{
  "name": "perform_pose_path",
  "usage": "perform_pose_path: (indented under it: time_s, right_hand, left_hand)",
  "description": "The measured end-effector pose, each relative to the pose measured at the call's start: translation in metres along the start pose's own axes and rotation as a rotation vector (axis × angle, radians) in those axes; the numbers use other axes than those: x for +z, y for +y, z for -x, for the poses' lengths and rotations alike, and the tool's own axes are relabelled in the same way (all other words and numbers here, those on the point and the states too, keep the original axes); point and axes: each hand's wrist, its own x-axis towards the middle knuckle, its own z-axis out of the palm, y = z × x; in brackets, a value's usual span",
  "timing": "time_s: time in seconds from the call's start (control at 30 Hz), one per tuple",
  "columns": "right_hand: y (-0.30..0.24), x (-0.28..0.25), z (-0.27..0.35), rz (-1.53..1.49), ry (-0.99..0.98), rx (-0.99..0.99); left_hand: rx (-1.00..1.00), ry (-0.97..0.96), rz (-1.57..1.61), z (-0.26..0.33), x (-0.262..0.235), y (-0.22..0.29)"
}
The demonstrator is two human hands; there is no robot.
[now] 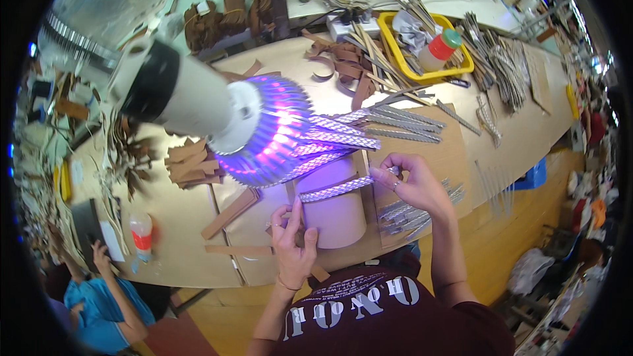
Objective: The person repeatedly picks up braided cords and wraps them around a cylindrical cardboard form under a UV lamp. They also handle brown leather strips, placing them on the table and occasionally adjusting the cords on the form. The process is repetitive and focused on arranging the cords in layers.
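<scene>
While hands stretch braided strip, yellow tray holds strips

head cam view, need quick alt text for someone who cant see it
Seen from above, a person's left hand and right hand stretch a silver braided strip across a tan cylindrical form on a cluttered workbench. A lamp glowing purple hangs over more braided strips.

A single head-worn fisheye view looks steeply down from above the person's chest onto a tan wooden worktable, close enough that a white lamp with a glowing purple finned head fills the upper left. The table's far end, with a yellow plastic tray, bends toward the dark round rim.
</scene>
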Motion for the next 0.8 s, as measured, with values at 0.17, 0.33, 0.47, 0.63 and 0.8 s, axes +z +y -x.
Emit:
perform_pose_path:
  time_s: [0.17,0.33,0.47,0.63,0.8]
  right_hand:
    - [0.015,0.008,-0.005,-0.081,-0.051,0.037]
    - [0.024,0.02,-0.008,-0.192,-0.061,0.083]
    - [0.031,0.025,-0.011,-0.223,-0.114,0.141]
    - [0.04,0.04,-0.017,-0.307,-0.09,0.095]
    - [0.037,0.053,-0.012,-0.419,-0.054,0.21]
  left_hand:
    - [0.017,-0.022,-0.036,0.0,-0.002,0.0]
    - [0.047,-0.027,-0.062,-0.001,-0.003,-0.001]
    - [0.04,-0.024,-0.056,0.0,-0.003,-0.003]
    - [0.06,-0.026,-0.065,0.0,-0.002,-0.004]
    - [0.064,-0.027,-0.052,0.0,-0.002,-0.005]
